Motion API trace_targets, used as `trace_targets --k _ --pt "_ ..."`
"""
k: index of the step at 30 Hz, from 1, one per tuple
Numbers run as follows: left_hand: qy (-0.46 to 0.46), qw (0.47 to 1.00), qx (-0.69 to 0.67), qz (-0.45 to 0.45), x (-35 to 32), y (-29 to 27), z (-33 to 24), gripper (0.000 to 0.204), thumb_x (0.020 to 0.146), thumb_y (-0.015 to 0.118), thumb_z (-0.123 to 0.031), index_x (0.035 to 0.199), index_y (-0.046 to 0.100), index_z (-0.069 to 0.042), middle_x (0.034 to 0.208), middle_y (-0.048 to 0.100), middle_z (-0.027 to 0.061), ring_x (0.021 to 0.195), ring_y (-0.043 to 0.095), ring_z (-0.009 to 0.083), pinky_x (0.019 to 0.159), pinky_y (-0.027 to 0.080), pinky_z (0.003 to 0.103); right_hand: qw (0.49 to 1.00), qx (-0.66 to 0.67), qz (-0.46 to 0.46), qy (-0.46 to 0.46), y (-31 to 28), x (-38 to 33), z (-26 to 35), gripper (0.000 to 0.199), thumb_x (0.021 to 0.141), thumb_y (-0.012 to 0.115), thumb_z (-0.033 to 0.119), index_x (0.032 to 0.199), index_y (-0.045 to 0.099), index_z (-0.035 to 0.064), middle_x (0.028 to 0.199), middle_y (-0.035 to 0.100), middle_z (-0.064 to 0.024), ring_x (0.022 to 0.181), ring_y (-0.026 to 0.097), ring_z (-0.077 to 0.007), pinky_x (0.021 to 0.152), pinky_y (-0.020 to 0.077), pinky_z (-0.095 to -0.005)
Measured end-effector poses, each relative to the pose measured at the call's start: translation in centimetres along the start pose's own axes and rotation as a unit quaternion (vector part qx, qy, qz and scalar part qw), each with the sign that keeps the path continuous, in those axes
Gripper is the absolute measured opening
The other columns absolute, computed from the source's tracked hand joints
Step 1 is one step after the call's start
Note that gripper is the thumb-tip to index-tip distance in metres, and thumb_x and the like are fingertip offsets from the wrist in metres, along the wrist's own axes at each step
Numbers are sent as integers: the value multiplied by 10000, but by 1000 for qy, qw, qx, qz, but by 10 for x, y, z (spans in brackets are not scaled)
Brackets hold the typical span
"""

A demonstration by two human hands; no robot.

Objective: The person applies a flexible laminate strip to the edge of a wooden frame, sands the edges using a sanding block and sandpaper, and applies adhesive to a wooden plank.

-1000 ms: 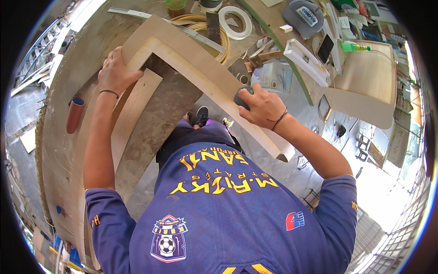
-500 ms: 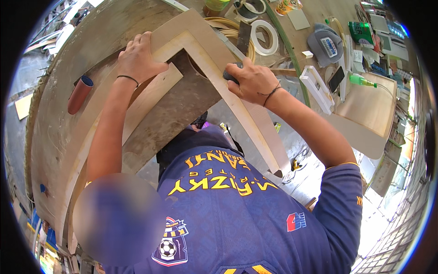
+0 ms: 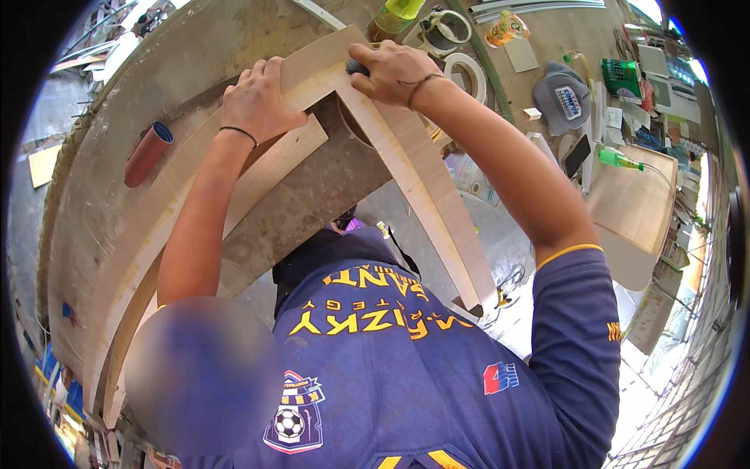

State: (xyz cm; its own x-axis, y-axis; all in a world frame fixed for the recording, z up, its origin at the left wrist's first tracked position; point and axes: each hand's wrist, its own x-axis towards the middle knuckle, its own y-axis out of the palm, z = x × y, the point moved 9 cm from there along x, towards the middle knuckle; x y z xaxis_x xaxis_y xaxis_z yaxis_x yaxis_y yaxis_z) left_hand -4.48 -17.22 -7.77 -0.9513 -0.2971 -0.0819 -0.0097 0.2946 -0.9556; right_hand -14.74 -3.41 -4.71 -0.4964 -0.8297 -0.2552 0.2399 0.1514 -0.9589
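An L-shaped wooden frame (image 3: 426,187) with pale veneer faces and yellowish stains along its edge lies across a worn bench, its corner pointing away from me. My left hand (image 3: 262,105) grips the left arm of the frame, fingers over the far side and thumb stretched toward the inner opening. Close to the corner, my right hand (image 3: 394,74) is closed around a dark ribbed tool (image 3: 357,67) against the frame's edge. Most of that tool is hidden under the fingers, so its kind cannot be made out.
A reddish-brown roll (image 3: 147,156) lies on the bench (image 3: 94,234) at left. Beyond the corner stand a yellow-green bottle (image 3: 394,17) and tape rolls (image 3: 447,33). At right are a grey cap (image 3: 561,94), a phone (image 3: 576,156), a green bottle (image 3: 621,159) and a wooden panel (image 3: 633,191).
My right hand has slid with the tool up and left along the frame's right arm to the corner. The left hand keeps its hold; the view has shifted slightly.
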Motion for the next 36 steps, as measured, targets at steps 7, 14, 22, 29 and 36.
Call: trace_targets --k 7,14,22,29,36 --pt "-9 1000 -11 9 -1 -1 5 855 553 746 -383 1294 452 -74 1224 558 109 1154 552 286 900 486 435 998 -11 62 17 3 -22 2 374 874 503 396 1155 522 151 955 639 -227 951 637 -386 798 522 -476" --pt "1 1000 -20 -2 1 -3 3 855 547 744 -383 1287 457 -66 1224 560 115 1145 558 291 895 488 431 999 2 41 13 4 14 -4 375 884 509 426 1136 499 150 961 603 -264 845 642 -412 749 518 -495" --pt "7 1000 -28 5 5 0 1 855 545 738 -369 1288 455 -55 1233 558 119 1132 561 294 872 487 419 1000 -6 23 1 0 20 -4 345 883 496 407 1104 494 143 923 619 -239 844 639 -410 736 521 -493" --pt "-7 1000 -17 -11 1 -3 8 824 548 750 -375 1257 466 -64 1209 562 125 1121 564 298 858 490 431 994 -16 99 35 6 -39 4 396 857 515 415 1151 512 150 927 642 -219 884 652 -382 771 532 -483" --pt "-17 999 -12 37 5 -8 -3 891 575 764 -383 1340 428 -72 1286 537 123 1201 520 306 944 464 434 999 0 19 30 4 13 -6 418 855 513 399 1202 525 167 974 658 -211 908 652 -383 775 529 -482"
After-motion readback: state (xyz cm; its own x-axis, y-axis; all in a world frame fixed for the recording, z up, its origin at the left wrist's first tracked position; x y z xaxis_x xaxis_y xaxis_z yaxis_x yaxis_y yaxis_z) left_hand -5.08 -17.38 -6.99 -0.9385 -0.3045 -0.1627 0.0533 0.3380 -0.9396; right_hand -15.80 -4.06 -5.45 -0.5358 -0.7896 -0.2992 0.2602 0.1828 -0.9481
